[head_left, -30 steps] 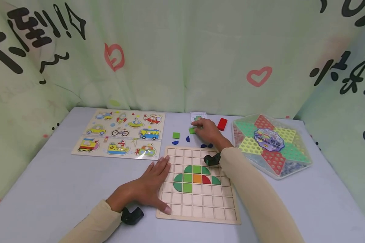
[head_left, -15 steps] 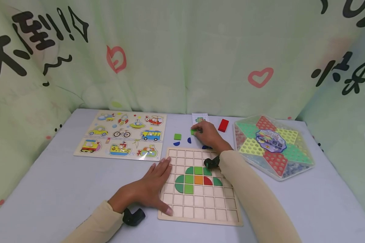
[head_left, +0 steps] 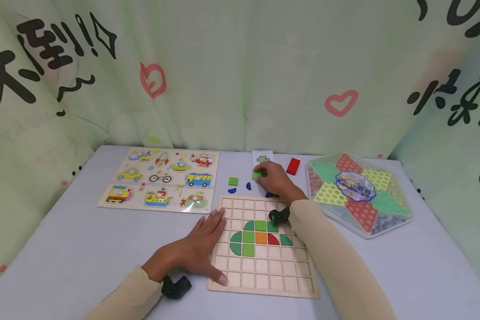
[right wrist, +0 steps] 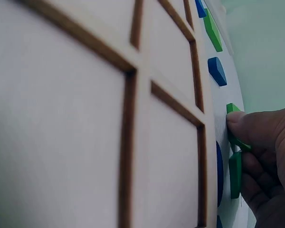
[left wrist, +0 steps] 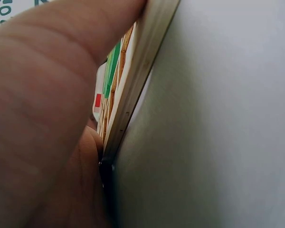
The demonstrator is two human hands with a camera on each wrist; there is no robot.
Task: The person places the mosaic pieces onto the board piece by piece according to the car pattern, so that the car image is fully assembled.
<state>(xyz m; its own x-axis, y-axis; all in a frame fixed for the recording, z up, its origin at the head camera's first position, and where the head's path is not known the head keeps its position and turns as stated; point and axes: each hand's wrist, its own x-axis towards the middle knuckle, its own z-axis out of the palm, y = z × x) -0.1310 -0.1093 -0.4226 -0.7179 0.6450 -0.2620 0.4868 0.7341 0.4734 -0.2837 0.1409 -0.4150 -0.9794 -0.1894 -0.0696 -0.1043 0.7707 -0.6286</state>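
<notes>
A wooden grid board (head_left: 274, 281) lies on the table, with green, orange and red tiles set in its upper-middle squares. My left hand (head_left: 196, 249) rests along the board's left edge, fingers spread and thumb on the lower left corner; in the left wrist view the thumb (left wrist: 52, 80) lies against the board's edge (left wrist: 137, 85). Beyond the far edge, my right hand (head_left: 275, 178) pinches a green square tile (head_left: 256, 175) between thumb and fingers. The right wrist view shows the thumb on that tile (right wrist: 232, 108), with another green piece (right wrist: 235, 175) next to the fingers.
A second green square (head_left: 233, 181) and blue half-round pieces (head_left: 248, 186) lie behind the board. Farther back are a pattern card (head_left: 262, 155) and a red block (head_left: 293, 166). A vehicle puzzle (head_left: 158, 178) stands left, a hexagonal game box (head_left: 360, 193) right.
My right thumb and fingers have drawn together on the green tile, which has shifted slightly. My left hand has stayed at the board's edge, while the head view has tilted a little.
</notes>
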